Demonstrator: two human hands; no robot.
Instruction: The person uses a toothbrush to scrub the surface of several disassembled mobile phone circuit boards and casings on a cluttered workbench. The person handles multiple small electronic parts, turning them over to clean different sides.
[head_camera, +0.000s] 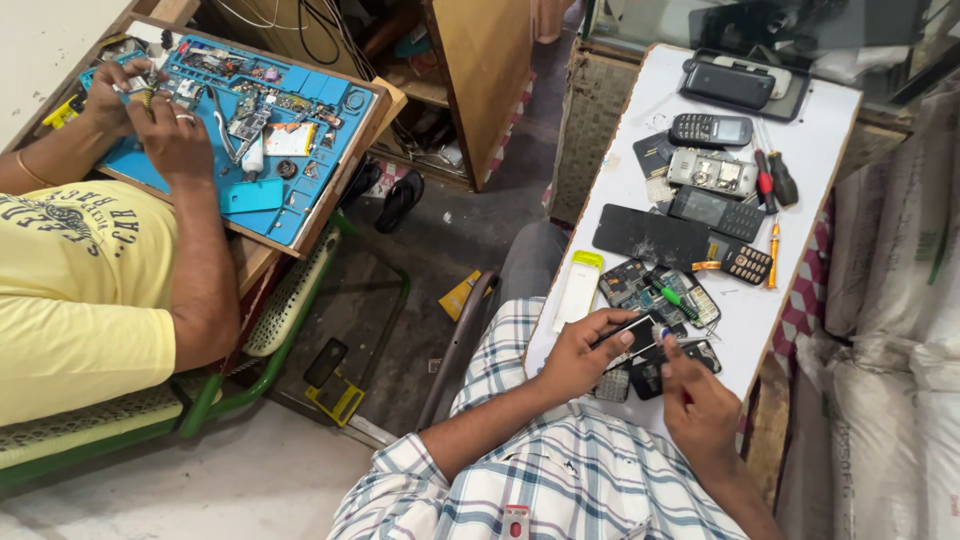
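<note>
Viewing from the left, I see a co-worker in a yellow printed T-shirt (70, 290) bent over a blue silicone repair mat (262, 205) on a wooden board, both of that person's hands busy at its far corner among small parts; this lies well apart from my own work. Between the two workplaces the floor holds a green metal frame (300, 340) and a pair of dark sandals (395, 195).

At my white counter (640, 150), my left hand (585, 355) pinches a thin, flat, dark strip with a pale edge (630, 328) between thumb and fingertips, held just over a small dark opened handset (665, 360) at the near counter edge. My right hand (705, 410) is curled with the fingers drawn together close beside that handset; I cannot tell what, if anything, it grips.

To do this step well, I judge the strip should be kept level, the handset steadied, and force kept light.

Crowding the work: a white and yellow-green oblong case (580, 285) just left, a bare green circuit board (655, 290) with a green-handled screwdriver (675, 298) lying on it, a flat black cracked panel (650, 235), keypad phones, and red and orange screwdrivers (772, 190) farther right. Grey woven sacks (890, 330) hem in the right side.
</note>
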